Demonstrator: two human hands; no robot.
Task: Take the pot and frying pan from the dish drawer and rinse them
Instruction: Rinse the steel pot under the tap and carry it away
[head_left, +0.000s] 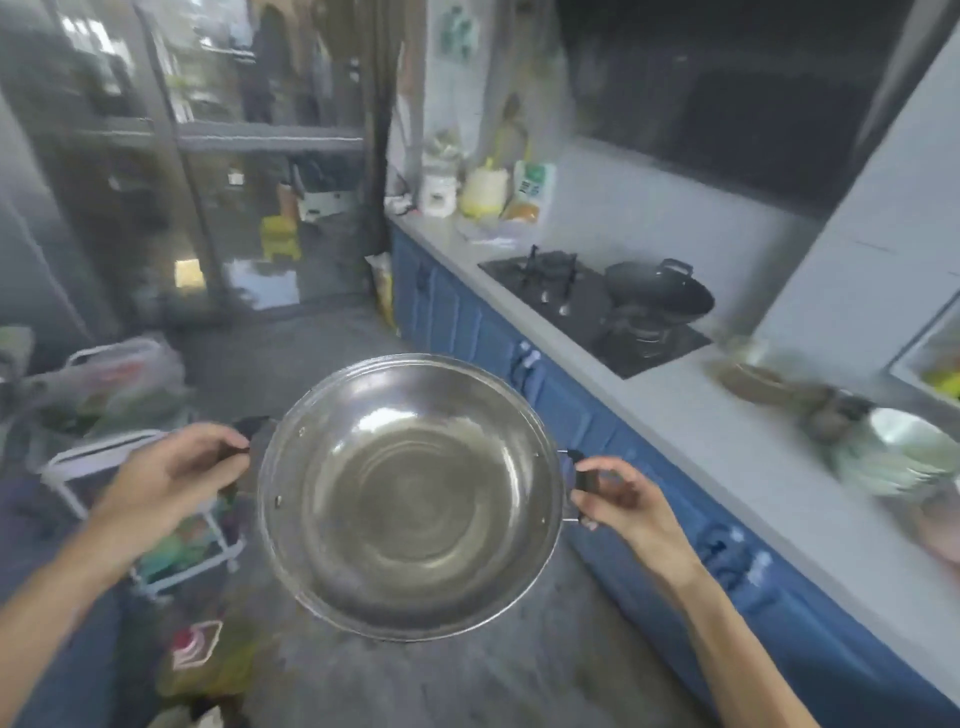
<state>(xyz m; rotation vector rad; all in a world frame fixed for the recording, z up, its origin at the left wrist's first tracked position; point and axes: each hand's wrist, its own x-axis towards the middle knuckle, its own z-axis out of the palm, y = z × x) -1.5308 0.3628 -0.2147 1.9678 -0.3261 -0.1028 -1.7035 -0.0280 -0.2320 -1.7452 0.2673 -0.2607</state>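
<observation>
At the far left we see a plastic bag (122, 376) on the floor, its contents too blurred to name, and nearer a white rack (143, 512) holding blurred coloured items. Our left hand (166, 480) reaches in from the near left, its fingers (218, 441) curled round the pot's dark left handle (249, 434). The pot (410, 496), a wide shiny steel one, is held in the air over the floor in the middle of the view, level between both hands, and we see nothing inside it. Our right hand (628, 501) comes from the near right, thumb and fingers pinching the dark right handle (582, 475). To the right runs the tabletop (691, 415) over blue cabinets (597, 415), with a hob (592, 309) carrying a dark lidded wok (660, 288). At the far right a metal bowl (904, 452) holds something pale and blurred.
</observation>
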